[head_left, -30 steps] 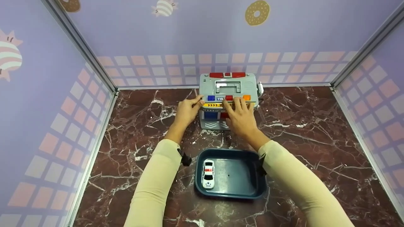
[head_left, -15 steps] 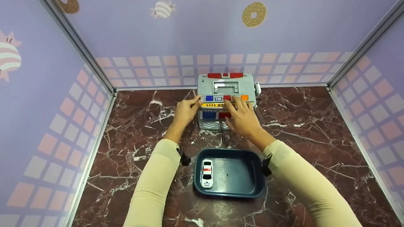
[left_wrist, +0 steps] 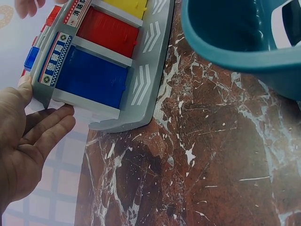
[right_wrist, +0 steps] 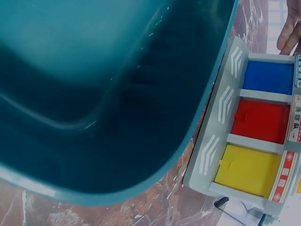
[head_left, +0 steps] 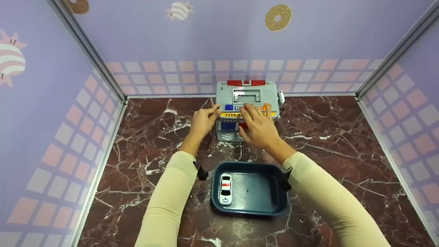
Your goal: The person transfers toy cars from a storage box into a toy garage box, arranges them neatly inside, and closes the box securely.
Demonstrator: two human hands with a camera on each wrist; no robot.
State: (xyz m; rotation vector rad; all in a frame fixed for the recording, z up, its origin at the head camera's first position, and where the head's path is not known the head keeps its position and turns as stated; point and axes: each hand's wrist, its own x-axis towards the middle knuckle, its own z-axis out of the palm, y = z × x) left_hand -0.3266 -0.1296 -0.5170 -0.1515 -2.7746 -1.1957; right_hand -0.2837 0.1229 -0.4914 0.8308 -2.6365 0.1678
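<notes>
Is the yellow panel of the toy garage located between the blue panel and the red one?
No, the right wrist view shows the red panel between the blue panel and the yellow panel.

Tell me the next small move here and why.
Probably press the red button with the right hand: it already lies over the garage top's buttons, the left hand holds the garage's corner, and the red door is shut.

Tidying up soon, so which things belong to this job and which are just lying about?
Belong, probably: toy garage, gripped by left hand; toy car; tray holding it.
Lying about, perhaps: black cord beside the garage, possibly attached.
</notes>
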